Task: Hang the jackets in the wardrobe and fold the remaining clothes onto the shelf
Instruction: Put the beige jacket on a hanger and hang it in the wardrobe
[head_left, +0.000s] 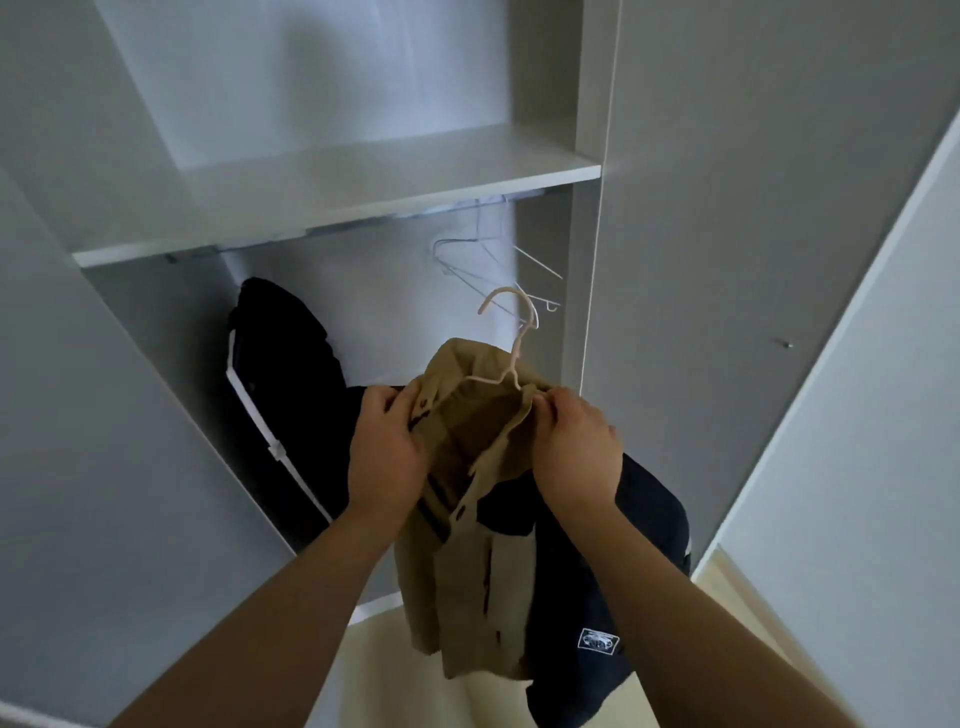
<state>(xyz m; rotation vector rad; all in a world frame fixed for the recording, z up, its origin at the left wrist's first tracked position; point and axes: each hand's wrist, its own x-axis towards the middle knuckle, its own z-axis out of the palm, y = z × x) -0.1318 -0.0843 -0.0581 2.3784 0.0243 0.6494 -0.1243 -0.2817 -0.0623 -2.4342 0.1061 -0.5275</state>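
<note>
A tan jacket hangs from a pale pink hanger in front of the open wardrobe. My left hand grips the left side of its collar. My right hand pinches the right side of the collar, close to the hanger's shoulder. A dark navy garment with a white patch hangs behind the tan jacket, under my right forearm. Another dark jacket hangs at the left inside the wardrobe. The hanger's hook is free in the air, below the rail.
A white shelf spans the wardrobe above the rail. Several bare wire hangers hang at the rail's right end. The wardrobe door stands open on the right. Pale floor shows below.
</note>
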